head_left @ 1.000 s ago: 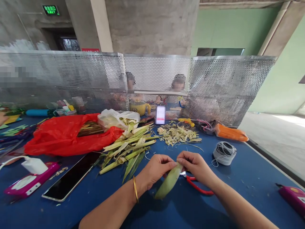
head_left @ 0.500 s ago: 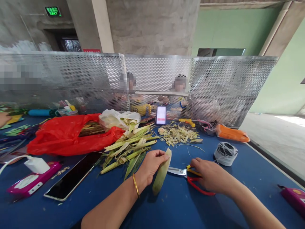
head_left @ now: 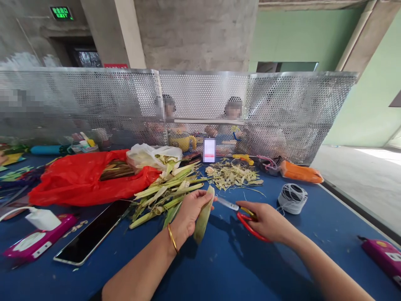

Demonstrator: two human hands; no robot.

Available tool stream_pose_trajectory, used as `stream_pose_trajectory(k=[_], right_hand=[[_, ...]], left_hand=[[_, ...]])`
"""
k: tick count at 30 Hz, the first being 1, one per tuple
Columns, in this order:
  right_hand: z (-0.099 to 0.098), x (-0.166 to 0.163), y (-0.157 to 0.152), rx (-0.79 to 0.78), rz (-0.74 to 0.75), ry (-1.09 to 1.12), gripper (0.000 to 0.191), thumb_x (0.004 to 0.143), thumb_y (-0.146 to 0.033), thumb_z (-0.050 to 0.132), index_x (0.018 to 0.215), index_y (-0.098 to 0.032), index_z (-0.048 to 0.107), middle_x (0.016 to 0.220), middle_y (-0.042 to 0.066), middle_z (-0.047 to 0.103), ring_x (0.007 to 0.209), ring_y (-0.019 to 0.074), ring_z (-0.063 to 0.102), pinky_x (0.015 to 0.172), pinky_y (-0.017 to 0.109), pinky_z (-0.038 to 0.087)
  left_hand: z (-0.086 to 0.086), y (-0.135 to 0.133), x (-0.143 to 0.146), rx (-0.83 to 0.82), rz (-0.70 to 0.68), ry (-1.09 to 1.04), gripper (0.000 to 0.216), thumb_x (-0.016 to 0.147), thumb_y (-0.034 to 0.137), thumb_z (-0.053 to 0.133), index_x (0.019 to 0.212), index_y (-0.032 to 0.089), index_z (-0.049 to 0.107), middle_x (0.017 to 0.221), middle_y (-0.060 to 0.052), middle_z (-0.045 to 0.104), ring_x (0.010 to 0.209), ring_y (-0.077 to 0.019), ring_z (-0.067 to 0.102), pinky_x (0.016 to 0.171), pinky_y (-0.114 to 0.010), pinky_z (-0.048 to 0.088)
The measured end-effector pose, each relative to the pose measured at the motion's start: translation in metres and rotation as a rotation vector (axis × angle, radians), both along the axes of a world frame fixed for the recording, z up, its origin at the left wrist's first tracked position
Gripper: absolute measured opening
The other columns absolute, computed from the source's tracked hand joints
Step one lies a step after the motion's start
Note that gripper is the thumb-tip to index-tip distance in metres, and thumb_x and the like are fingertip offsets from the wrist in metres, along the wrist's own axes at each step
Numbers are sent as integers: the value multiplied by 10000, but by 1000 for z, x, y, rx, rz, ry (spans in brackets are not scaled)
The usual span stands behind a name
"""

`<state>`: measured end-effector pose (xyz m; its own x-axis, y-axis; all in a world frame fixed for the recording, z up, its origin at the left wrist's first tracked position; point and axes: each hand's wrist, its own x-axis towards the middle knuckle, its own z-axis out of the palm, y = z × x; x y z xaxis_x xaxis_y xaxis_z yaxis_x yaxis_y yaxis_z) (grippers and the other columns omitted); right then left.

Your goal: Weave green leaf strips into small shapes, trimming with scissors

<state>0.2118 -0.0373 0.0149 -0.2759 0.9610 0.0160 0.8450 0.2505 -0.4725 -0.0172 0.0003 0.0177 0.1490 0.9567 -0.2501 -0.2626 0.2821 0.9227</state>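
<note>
My left hand (head_left: 189, 211) grips a pale green leaf strip (head_left: 203, 216), holding it upright over the blue table (head_left: 238, 267). A gold bangle sits on that wrist. My right hand (head_left: 266, 220) is closed on red-handled scissors (head_left: 242, 212), lifted off the table, their blades pointing left toward the top of the leaf. A pile of green and yellow leaves (head_left: 166, 190) lies just behind my left hand.
A red plastic bag (head_left: 81, 177), a white bag (head_left: 150, 154), leaf trimmings (head_left: 233, 173), a spool of white thread (head_left: 292, 197), an orange tool (head_left: 300, 172), a tablet (head_left: 90, 238), pink devices (head_left: 37, 240) and a perforated metal screen (head_left: 200, 108) with two people behind it.
My right hand let go of the leaf, took the scissors from the table and raised them toward the leaf. My left hand turned the leaf upright.
</note>
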Motion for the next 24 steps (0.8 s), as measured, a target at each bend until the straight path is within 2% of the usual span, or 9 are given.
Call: stream_pose_trajectory(k=[3,6,8,14,19,24], right_hand=[[3,2,4,-42,-96,411,487,764,-336,609,1236,-220,586,942,38,694,831,214,631,708,294,474],[8,-1,2,-116,-84,589,538,703,-400,692,1186,-189,583,700,-29,578,641,148,542,585,246,441],[12,-5,-2,-152,-42,567,538,684,-392,718,1167,-210,569,698,-48,535,636,132,502,585,234,429],[12,-9,-7,-133,-22,378,483,688,-416,729,1118,-246,590,791,-37,568,683,134,474,631,231,408],[10,-7,-6,-146,-6,409,462,692,-435,728,1095,-242,612,736,-43,533,651,127,443,590,216,383],[11,-10,-6,-178,-6,421,464,671,-442,746,1074,-240,635,754,-34,547,679,142,458,619,225,392]], left_hand=[[0,1,1,19,17,10,322,529,320,830,717,149,633,713,-41,708,516,-99,555,498,-209,400],[0,1,2,24,8,12,351,494,306,845,753,147,669,654,-23,684,515,-104,551,495,-211,392],[0,1,3,28,2,8,351,489,308,848,755,142,689,597,-5,651,501,-98,533,488,-207,378],[-1,0,2,33,-41,-9,288,521,307,834,719,147,699,525,17,593,468,-87,505,465,-196,340],[-2,0,3,31,-38,-38,233,541,279,817,703,156,704,579,15,631,475,-66,483,464,-184,323],[-5,2,3,65,-35,-45,234,562,335,796,679,155,702,651,-8,673,469,-57,459,442,-180,288]])
